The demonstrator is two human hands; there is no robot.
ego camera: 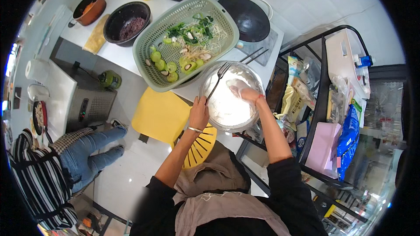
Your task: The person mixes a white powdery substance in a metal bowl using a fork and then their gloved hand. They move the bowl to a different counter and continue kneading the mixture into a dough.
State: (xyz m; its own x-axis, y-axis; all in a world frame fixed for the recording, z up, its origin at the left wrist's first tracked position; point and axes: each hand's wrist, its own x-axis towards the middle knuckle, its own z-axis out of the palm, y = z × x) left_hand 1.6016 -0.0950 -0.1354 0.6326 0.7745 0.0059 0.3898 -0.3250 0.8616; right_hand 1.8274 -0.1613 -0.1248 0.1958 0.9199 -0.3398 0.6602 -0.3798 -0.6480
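Observation:
A round metal bowl (pixel 229 105) with a bright, shiny inside is right in front of me, at the counter's edge. My left hand (pixel 199 109) grips its left rim and has a fork (pixel 216 82) in it, tines pointing away from me. Inside the bowl is my right hand (pixel 246 92), its fingers blurred; whether it holds anything cannot be made out. Beyond the bowl, a green plastic colander basket (pixel 144 68) contains leafy greens (pixel 197 34), bean sprouts (pixel 220 36) and sliced green vegetables (pixel 160 64). A pair of chopsticks (pixel 254 55) lies behind the bowl.
A black bowl of purple rice (pixel 131 29), a brown pot (pixel 95 11) and a dark wok (pixel 246 19) are on the counter. A yellow chair (pixel 157 114) stands below it. At right is a black shelf rack (pixel 323 82) with packages. Another person (pixel 42 177) stands at far left.

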